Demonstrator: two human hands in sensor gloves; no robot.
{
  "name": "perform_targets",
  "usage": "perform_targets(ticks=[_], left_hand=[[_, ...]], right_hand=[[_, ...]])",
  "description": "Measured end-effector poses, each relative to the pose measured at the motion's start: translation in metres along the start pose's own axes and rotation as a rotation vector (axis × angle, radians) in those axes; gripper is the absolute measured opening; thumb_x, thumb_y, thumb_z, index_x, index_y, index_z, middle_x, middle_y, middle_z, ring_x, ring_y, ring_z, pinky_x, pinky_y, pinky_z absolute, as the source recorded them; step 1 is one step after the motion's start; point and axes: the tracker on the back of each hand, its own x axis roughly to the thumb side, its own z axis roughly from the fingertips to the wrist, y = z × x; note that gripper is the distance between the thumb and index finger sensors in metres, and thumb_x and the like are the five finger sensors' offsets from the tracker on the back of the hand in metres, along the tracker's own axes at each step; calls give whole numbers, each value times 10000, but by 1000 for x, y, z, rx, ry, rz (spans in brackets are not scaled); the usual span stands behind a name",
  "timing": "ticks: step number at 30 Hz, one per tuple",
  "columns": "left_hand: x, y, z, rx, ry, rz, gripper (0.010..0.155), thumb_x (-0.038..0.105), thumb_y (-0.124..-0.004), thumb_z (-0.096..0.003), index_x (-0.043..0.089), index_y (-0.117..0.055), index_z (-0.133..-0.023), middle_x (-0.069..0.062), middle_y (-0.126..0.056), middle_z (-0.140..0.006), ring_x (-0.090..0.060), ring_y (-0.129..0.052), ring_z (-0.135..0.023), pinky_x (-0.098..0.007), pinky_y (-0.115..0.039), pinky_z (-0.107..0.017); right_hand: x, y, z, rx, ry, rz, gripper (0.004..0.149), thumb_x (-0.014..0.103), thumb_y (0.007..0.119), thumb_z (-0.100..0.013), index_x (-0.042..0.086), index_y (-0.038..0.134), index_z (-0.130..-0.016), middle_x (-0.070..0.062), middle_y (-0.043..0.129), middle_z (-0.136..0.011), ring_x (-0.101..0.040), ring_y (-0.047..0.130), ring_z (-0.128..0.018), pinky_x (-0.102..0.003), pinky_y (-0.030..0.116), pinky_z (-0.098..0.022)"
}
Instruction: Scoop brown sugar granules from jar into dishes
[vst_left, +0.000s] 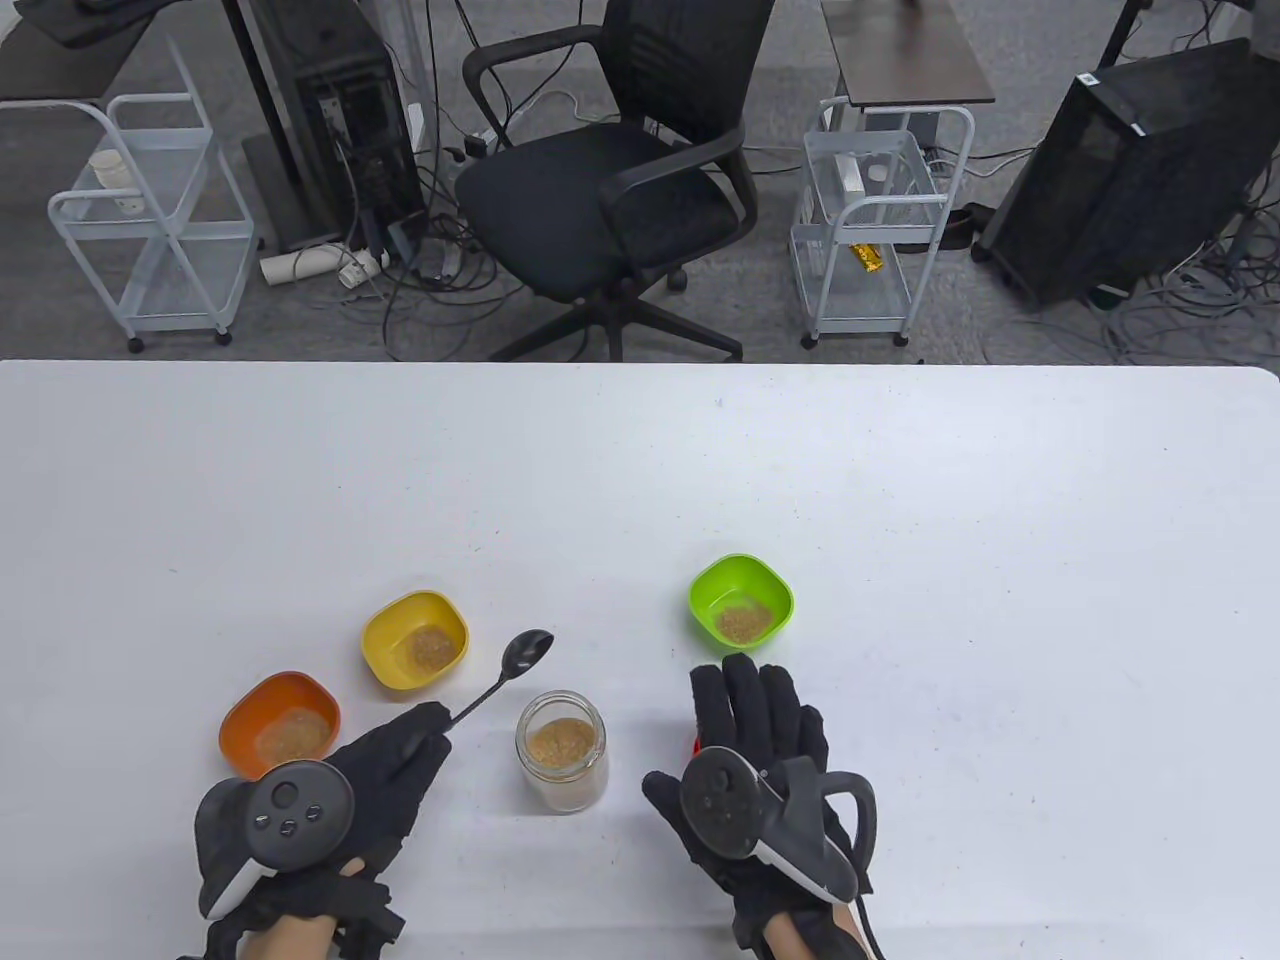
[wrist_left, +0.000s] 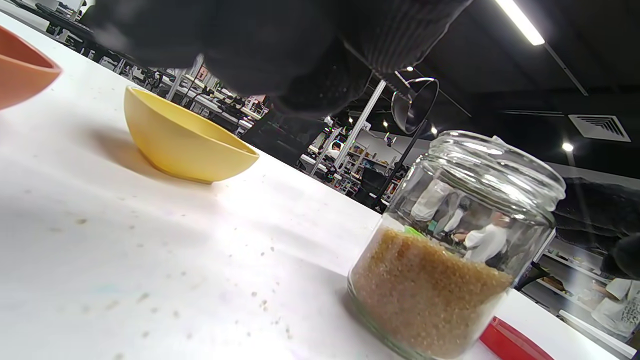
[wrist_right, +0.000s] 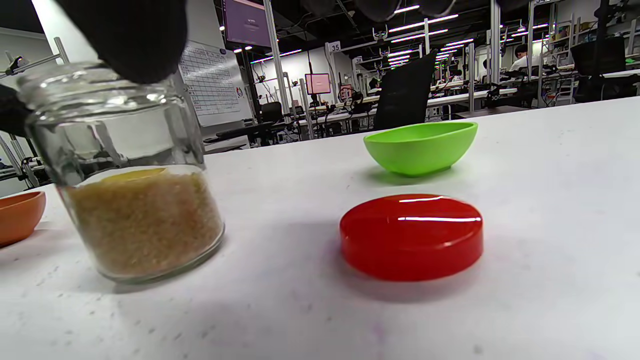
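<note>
An uncapped glass jar (vst_left: 561, 750) (wrist_left: 450, 245) (wrist_right: 125, 175), about half full of brown sugar, stands between my hands. My left hand (vst_left: 400, 750) pinches the handle of a dark metal spoon (vst_left: 505, 675), whose empty bowl (wrist_left: 414, 104) hovers between the jar and the yellow dish (vst_left: 415, 638) (wrist_left: 185, 145). Sugar lies in the yellow, orange (vst_left: 282, 725) (wrist_left: 20, 70) (wrist_right: 17, 215) and green (vst_left: 741, 600) (wrist_right: 420, 145) dishes. Fingers straight, my right hand (vst_left: 745, 700) hovers over the red lid (vst_left: 692, 745) (wrist_right: 411, 235) (wrist_left: 515, 342), which lies flat on the table.
The white table (vst_left: 900, 520) stretches far and right of the dishes. A few sugar grains are scattered on it near the jar. Beyond its far edge stand an office chair (vst_left: 610, 190) and two wire carts (vst_left: 150, 220) (vst_left: 875, 220).
</note>
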Motion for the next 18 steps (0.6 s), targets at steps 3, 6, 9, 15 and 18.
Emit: perform_targets(ticks=[3,6,9,15,18], left_hand=[[1,-2,-1,-13,3,-10,470,415,-733,-643,148,-785,-1026,-27,-1006,-712,-153,-1010,-366,-380,-919,-339],[3,-1,0,0,22,-27,467,413,-733,-644,144,-792,-1022,-25,-1011,-703,-154,-1017,-365,-380,-925,-338],[4,-1,1,5,25,-35,460,414,-731,-645,144,-803,-1011,-20,-1016,-708,-164,-1039,-387,-391,-937,-357],[0,-10,-5,-71,151,-70,454,407,-729,-652,142,-806,-1012,-47,-976,-809,-216,-1045,-523,-448,-924,-449],[-5,-19,-10,-154,228,-105,452,414,-726,-655,161,-800,-1022,-81,-914,-900,-259,-1010,-638,-495,-884,-523]], right_hand=[[2,3,3,-6,18,42,941,610,708,-505,74,277,-1146,-244,255,-1230,-597,282,-1059,-759,388,-722],[-2,2,4,-86,38,77,920,606,715,-499,83,317,-1142,-235,304,-1227,-579,327,-1065,-753,409,-722],[-10,5,3,-75,61,27,906,598,721,-499,80,342,-1138,-232,338,-1223,-570,364,-1063,-750,423,-719],[-12,7,5,-78,62,14,895,593,727,-497,76,369,-1134,-233,375,-1217,-560,399,-1062,-745,437,-718],[-11,8,4,-67,57,24,898,592,728,-496,76,365,-1134,-238,365,-1217,-566,393,-1059,-746,434,-718]])
